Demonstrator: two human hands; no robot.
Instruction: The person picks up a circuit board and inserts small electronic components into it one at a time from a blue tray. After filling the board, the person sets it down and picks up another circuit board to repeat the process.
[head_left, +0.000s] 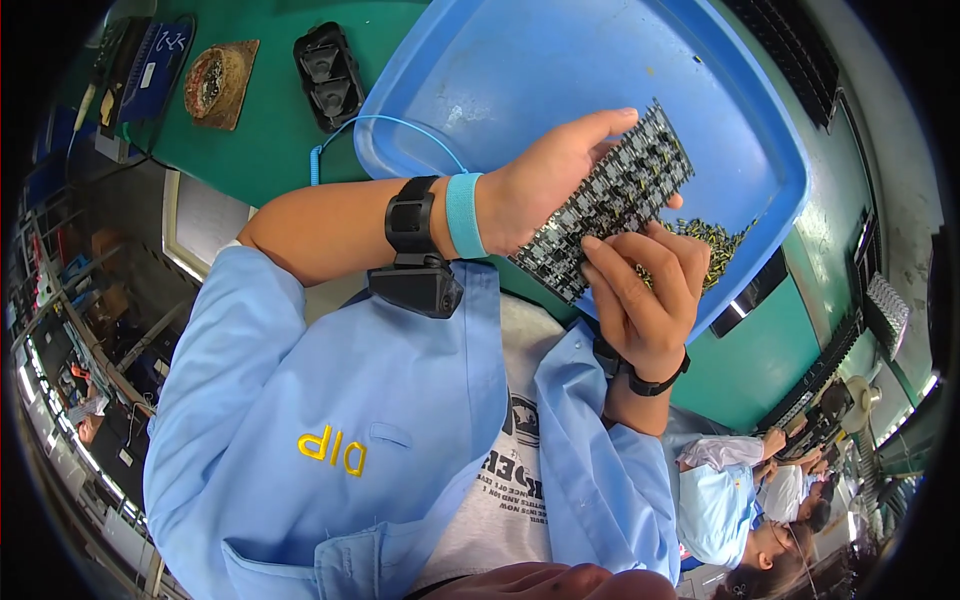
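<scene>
My left hand (545, 185) is closed round a dark circuit board panel (625, 170), which is tilted over the blue tray (470, 60). Its thumb shows past the far edge of the panel, and most of its other fingers are hidden behind it. Rows of small grey and black parts cover the panel. My right hand (650, 290) is at the panel's near right edge, fingers curled, thumb and fingertips against the surface. Whatever those fingertips pinch is too small to make out. Beside the right hand, a heap of small yellow-and-black parts (715, 245) lies in the tray.
A blue coiled cord (315, 165) runs from my left wristband (465, 215) across the green tabletop (265, 160). Further left are a black holder (328, 75) and a round object on a brown board (220, 85). Other people (725, 500) sit at the lower right.
</scene>
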